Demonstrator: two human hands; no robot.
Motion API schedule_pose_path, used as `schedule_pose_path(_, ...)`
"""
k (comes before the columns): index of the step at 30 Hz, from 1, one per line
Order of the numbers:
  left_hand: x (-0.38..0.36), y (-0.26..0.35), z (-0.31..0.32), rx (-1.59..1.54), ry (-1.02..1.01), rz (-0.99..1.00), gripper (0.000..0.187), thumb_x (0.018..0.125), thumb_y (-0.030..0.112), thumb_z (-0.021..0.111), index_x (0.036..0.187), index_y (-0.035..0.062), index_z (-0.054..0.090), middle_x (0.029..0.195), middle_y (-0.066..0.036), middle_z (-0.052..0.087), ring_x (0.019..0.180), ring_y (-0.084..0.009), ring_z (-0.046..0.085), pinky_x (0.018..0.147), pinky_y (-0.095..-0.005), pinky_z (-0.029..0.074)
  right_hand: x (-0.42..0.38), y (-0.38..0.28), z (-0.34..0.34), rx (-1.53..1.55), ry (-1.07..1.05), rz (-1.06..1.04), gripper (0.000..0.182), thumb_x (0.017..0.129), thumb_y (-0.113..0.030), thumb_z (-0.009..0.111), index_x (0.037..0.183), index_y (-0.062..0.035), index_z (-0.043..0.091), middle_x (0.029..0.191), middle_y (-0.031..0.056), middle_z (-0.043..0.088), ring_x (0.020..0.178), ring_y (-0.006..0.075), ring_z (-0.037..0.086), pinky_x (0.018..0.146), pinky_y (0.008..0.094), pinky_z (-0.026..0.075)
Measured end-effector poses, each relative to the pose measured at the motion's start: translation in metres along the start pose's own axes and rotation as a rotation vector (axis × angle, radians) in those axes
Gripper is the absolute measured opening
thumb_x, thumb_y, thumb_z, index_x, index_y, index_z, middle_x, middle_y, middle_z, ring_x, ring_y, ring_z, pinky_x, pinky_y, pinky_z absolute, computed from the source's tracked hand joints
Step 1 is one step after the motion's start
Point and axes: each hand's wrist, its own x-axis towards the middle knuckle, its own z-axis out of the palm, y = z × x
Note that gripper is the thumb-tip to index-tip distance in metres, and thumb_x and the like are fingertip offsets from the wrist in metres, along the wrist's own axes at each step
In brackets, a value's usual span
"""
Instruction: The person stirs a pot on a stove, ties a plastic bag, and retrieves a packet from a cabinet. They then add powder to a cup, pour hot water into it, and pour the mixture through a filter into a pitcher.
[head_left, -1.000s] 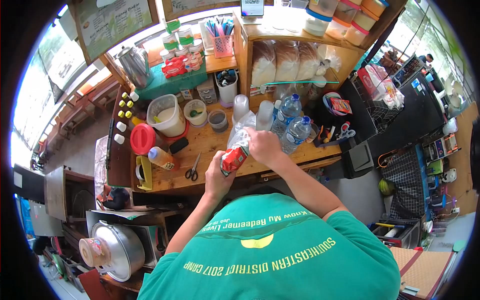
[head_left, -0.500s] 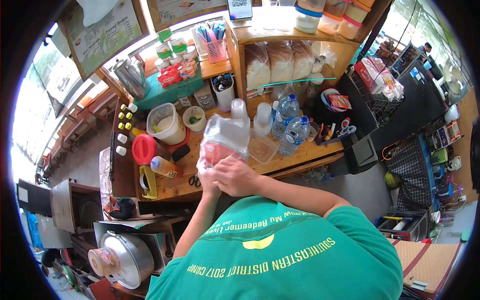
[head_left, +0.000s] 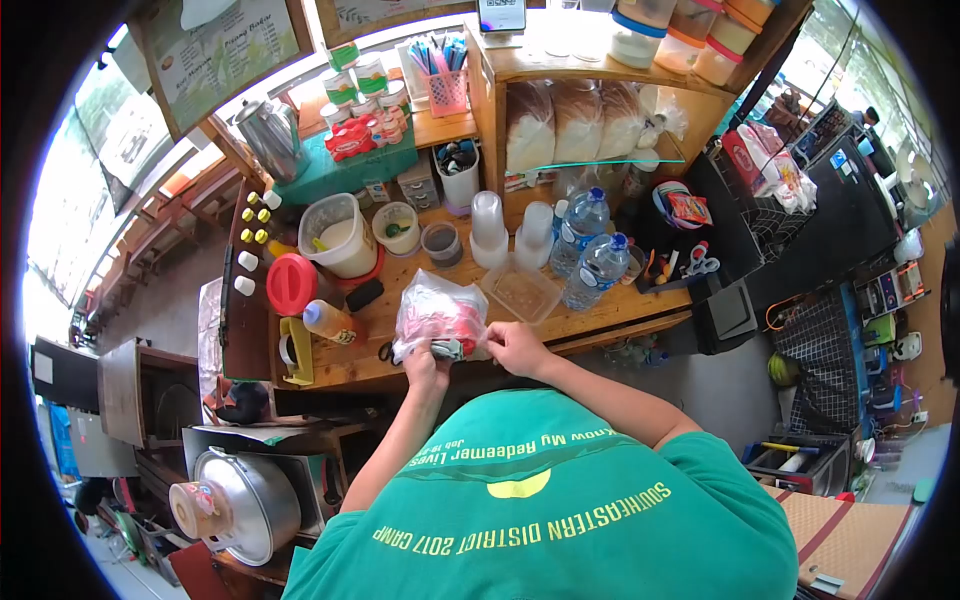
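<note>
My left hand [head_left: 428,362] and right hand [head_left: 512,345] pinch the plastic bag [head_left: 438,315] — loose grip risks spilling toward the scissors [head_left: 385,352] at 9 o'clock.

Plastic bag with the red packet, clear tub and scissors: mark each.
plastic bag [head_left: 440,315], head view, bulging middle.
clear tub [head_left: 520,293], head view, its floor.
scissors [head_left: 385,352], head view, handle showing beside the bag.

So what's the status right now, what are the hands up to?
Left hand and right hand both gripping the clear plastic bag of red packets at the wooden counter edge. Scissors partly under the bag; square clear container just beyond it.
</note>
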Motion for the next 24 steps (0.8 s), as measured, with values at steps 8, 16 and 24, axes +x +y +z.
schedule_pose_path(8, 0.043, -0.037, -0.022, 0.082, 0.169, -0.074, 0.025, 0.095, 0.016, 0.061, 0.119, 0.0092, 0.057, 0.107, -0.010, 0.065, 0.090, -0.0275, 0.069, 0.072, -0.0485, 0.060, 0.006, 0.030, 0.014, -0.186, -0.077, -0.065, 0.013, 0.093, -0.014, 0.065, 0.091, -0.0010, 0.066, 0.079, 0.0059, 0.068, 0.072, 0.0132, 0.062, 0.069, 0.0296, 0.049)
schedule_pose_path(16, 0.026, -0.007, -0.021, 0.882, 0.447, -0.071, 0.044, 0.089, 0.038, 0.064, 0.120, 0.0068, 0.059, 0.112, -0.020, 0.066, 0.092, -0.0366, 0.069, 0.077, -0.0559, 0.055, 0.018, 0.077, 0.009, 0.685, -0.026, 0.337, 0.008, 0.100, -0.020, 0.058, 0.098, -0.0115, 0.059, 0.092, -0.0017, 0.062, 0.085, 0.0098, 0.059, 0.079, 0.0264, 0.047)
schedule_pose_path(24, 0.031, 0.044, -0.017, 1.402, 0.266, 0.609, 0.025, 0.083, 0.022, 0.062, 0.080, -0.0013, 0.069, 0.077, -0.024, 0.067, 0.076, -0.0367, 0.069, 0.069, -0.0443, 0.052, 0.019, 0.071, 0.003, 1.203, 0.018, 0.335, 0.014, 0.099, -0.019, 0.053, 0.103, -0.0097, 0.062, 0.107, 0.0060, 0.070, 0.097, 0.0192, 0.065, 0.091, 0.0383, 0.048)
